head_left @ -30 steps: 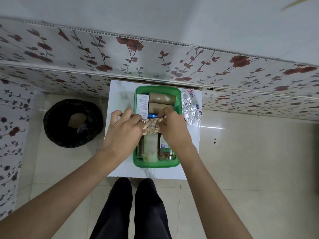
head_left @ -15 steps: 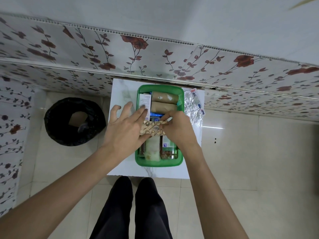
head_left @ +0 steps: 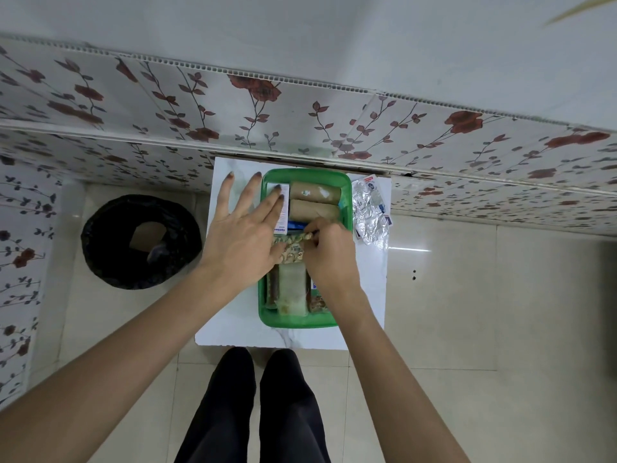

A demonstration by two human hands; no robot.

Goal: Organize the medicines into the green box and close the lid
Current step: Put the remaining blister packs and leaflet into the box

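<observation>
Green box (head_left: 305, 320) sits on white surface (head_left: 233, 329) against the floral wall, lid not in view. Inside: two brown rolls (head_left: 314, 200) at far end, white carton (head_left: 282, 208) along left wall, more packs at near end. Right hand (head_left: 329, 255) pinches one end of a tan blister strip (head_left: 290, 248) over box middle, fingers closed on it. Left hand (head_left: 242, 235) is spread flat, fingers open, palm over the strip's other end and the box's left rim, gripping nothing. Foil blister packs (head_left: 370, 215) lie on the surface just right of the box, not yet packed. Risks: the strip lies crosswise on top of other packs, so it may ride high and block the lid; pressing down could crush blisters or tip the box; foil packs near the surface's right edge could be knocked off by the right forearm. Black bin (head_left: 142, 240) on floor, left.
</observation>
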